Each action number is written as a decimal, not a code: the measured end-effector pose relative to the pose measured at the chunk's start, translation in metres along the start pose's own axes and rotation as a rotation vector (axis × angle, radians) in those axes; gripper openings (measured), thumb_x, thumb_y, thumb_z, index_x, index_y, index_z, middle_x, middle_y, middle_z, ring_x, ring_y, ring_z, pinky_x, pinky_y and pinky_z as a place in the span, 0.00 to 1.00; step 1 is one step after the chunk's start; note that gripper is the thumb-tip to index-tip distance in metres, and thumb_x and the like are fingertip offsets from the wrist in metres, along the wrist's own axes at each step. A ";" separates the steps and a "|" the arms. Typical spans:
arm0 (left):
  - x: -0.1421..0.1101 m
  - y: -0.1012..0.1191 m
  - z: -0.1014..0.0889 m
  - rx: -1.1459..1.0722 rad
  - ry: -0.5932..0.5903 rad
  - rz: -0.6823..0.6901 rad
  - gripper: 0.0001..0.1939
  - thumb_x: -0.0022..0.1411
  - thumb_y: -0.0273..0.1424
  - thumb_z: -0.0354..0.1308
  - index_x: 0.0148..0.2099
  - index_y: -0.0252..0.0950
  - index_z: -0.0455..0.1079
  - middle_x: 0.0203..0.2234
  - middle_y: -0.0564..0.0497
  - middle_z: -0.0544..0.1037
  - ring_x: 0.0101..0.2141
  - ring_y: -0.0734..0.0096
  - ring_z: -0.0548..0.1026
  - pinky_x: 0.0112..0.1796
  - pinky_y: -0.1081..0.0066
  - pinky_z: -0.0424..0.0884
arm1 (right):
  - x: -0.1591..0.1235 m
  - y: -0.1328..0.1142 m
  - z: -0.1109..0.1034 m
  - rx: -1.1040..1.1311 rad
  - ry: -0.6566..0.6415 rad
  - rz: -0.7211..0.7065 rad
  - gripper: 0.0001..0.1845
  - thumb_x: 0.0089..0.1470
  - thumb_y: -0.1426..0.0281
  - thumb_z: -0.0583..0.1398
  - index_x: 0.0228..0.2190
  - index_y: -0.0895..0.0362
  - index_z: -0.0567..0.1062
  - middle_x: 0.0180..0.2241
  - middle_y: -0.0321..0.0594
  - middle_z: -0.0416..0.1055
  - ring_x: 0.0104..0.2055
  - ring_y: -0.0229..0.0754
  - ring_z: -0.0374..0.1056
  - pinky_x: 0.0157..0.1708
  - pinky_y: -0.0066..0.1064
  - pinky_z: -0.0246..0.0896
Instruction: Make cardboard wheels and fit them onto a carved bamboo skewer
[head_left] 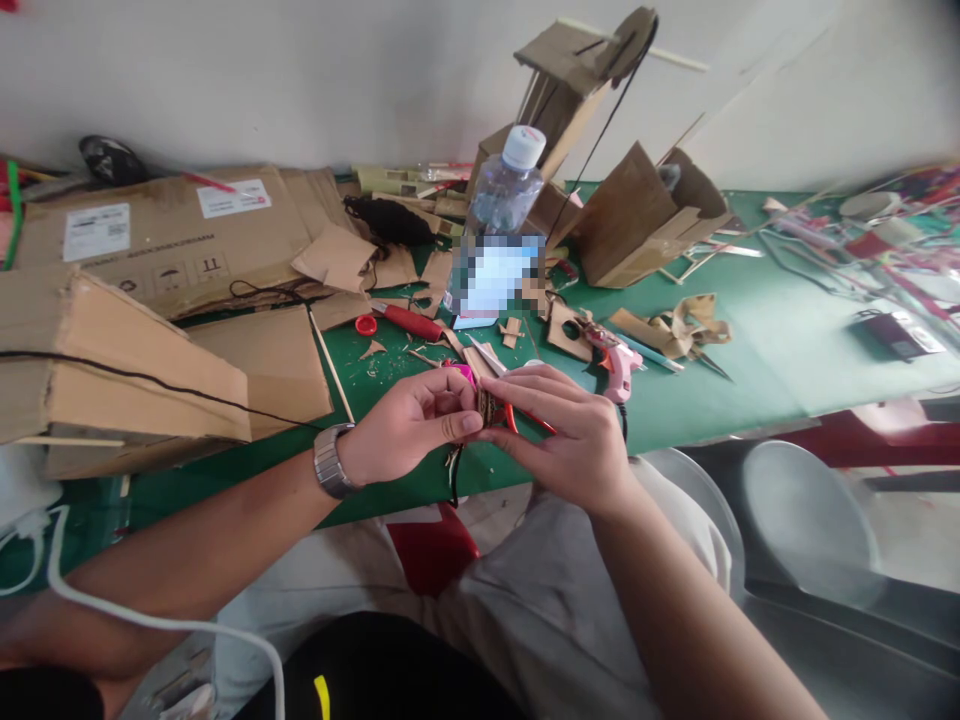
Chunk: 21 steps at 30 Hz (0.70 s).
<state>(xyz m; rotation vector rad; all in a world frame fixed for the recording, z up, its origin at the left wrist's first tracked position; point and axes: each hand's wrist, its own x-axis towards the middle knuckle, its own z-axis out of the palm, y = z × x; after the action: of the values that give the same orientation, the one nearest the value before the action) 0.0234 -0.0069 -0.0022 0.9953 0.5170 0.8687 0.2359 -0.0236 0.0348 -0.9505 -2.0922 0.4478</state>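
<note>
Through the head camera I see first the green table (705,400), which goes across the whole view. On its left side lies the big printed cardboard box (247,235), and nearer to me is a folded cardboard structure (142,370), with a black cord over it. At the back stands a cardboard tower with a disc (562,60) on top, and right of it one open carton (622,215) is tilted. The left hand (409,425), with a metal watch (334,462) on its wrist, and the right hand (570,430) meet at the near part of the table. A clear bottle (506,190) with a white cap stands beyond them, a lit screen (484,285) in front of it. The pink glue gun (619,368) lies just right of the hands; the red-handled knife (409,320) lies beyond the left one. Between both hands is the small cardboard piece (487,408): the right fingers and thumb close around it, and the left thumb and fingers pinch its edge. The smallest is a red ring (366,325), near the knife.
</note>
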 end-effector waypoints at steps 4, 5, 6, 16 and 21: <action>-0.001 0.001 0.000 -0.020 -0.001 -0.019 0.17 0.62 0.39 0.74 0.34 0.34 0.71 0.30 0.55 0.71 0.31 0.78 0.73 0.38 0.74 0.76 | 0.000 -0.001 0.000 0.002 0.008 0.027 0.23 0.60 0.68 0.72 0.56 0.50 0.83 0.46 0.46 0.86 0.48 0.54 0.81 0.49 0.50 0.79; -0.001 0.002 0.000 -0.025 0.000 -0.025 0.17 0.62 0.39 0.74 0.35 0.34 0.71 0.30 0.55 0.71 0.32 0.77 0.73 0.39 0.73 0.76 | 0.000 -0.001 0.001 0.002 0.005 0.037 0.23 0.60 0.68 0.72 0.56 0.50 0.83 0.46 0.46 0.86 0.48 0.54 0.81 0.50 0.50 0.79; -0.001 0.002 0.000 -0.024 0.002 -0.030 0.17 0.62 0.39 0.74 0.35 0.34 0.71 0.31 0.54 0.71 0.32 0.77 0.74 0.40 0.72 0.77 | 0.000 -0.002 0.001 0.003 0.003 0.043 0.23 0.60 0.67 0.71 0.57 0.49 0.83 0.46 0.46 0.86 0.49 0.54 0.81 0.50 0.51 0.79; -0.002 0.003 -0.001 -0.030 -0.013 -0.048 0.18 0.61 0.40 0.74 0.33 0.34 0.71 0.29 0.54 0.71 0.31 0.76 0.72 0.37 0.73 0.75 | -0.002 -0.001 0.005 0.082 0.014 0.064 0.23 0.59 0.64 0.73 0.56 0.49 0.84 0.44 0.45 0.86 0.48 0.54 0.81 0.49 0.50 0.80; -0.004 0.000 -0.003 -0.134 -0.046 -0.090 0.17 0.62 0.38 0.74 0.34 0.33 0.72 0.30 0.53 0.73 0.33 0.76 0.74 0.39 0.73 0.76 | -0.004 -0.001 0.008 0.133 0.067 0.081 0.22 0.56 0.62 0.75 0.52 0.51 0.85 0.43 0.45 0.86 0.46 0.52 0.81 0.47 0.46 0.80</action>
<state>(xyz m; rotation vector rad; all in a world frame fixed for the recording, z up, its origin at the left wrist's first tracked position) 0.0196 -0.0089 -0.0038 0.8607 0.4553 0.7878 0.2307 -0.0268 0.0282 -0.9611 -1.9436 0.5817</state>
